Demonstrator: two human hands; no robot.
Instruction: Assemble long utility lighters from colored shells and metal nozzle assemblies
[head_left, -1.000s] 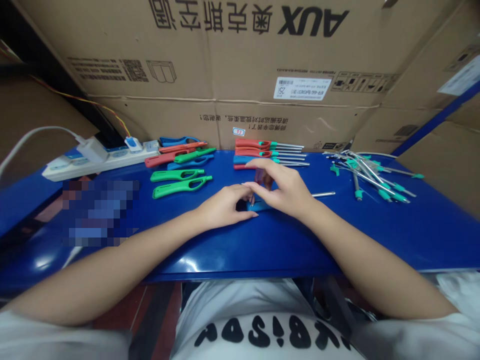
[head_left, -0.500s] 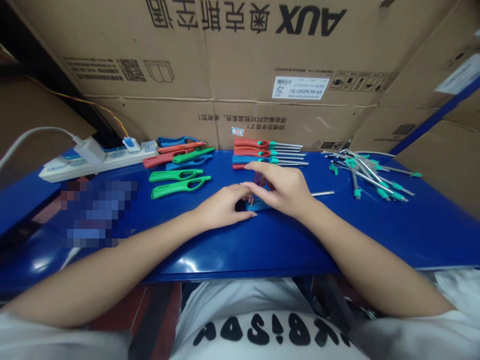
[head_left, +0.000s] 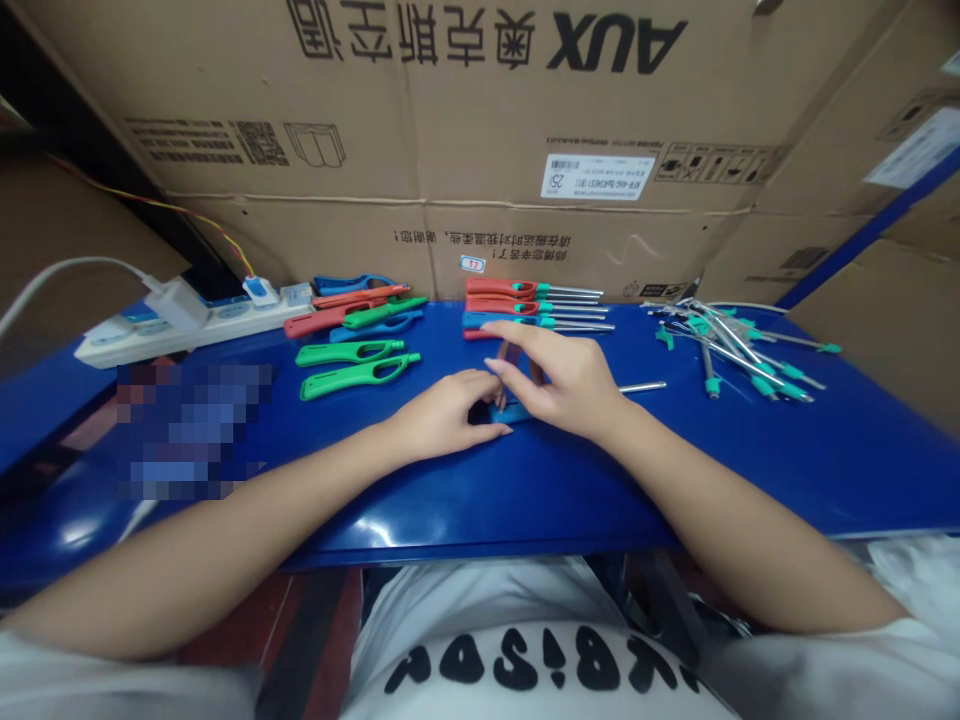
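Note:
A blue long-nosed lighter (head_left: 513, 412) lies low over the table in front of me, its metal tube (head_left: 643, 387) pointing right. My left hand (head_left: 444, 416) is closed around the lighter's handle end, thumb along the near side. Above the same lighter, my right hand (head_left: 564, 380) is bent, with thumb and forefinger pointing left near my left fingertips. Its other fingers curl down in shade, and whatever they hold is hidden. Just behind my hands lies a row of red and blue lighters with metal tubes (head_left: 536, 305).
Green, red and blue lighter handles (head_left: 360, 375) lie at left. Loose metal tubes with teal ends (head_left: 739, 345) are heaped at right. A white power strip (head_left: 217, 325) with plugs stands at back left, near a blurred-out patch (head_left: 195, 425). Cardboard (head_left: 480, 130) walls the blue table's (head_left: 525, 500) back.
My right thumb and forefinger have shifted slightly over the blue lighter, with the gap between them a little wider. My left hand keeps its grip.

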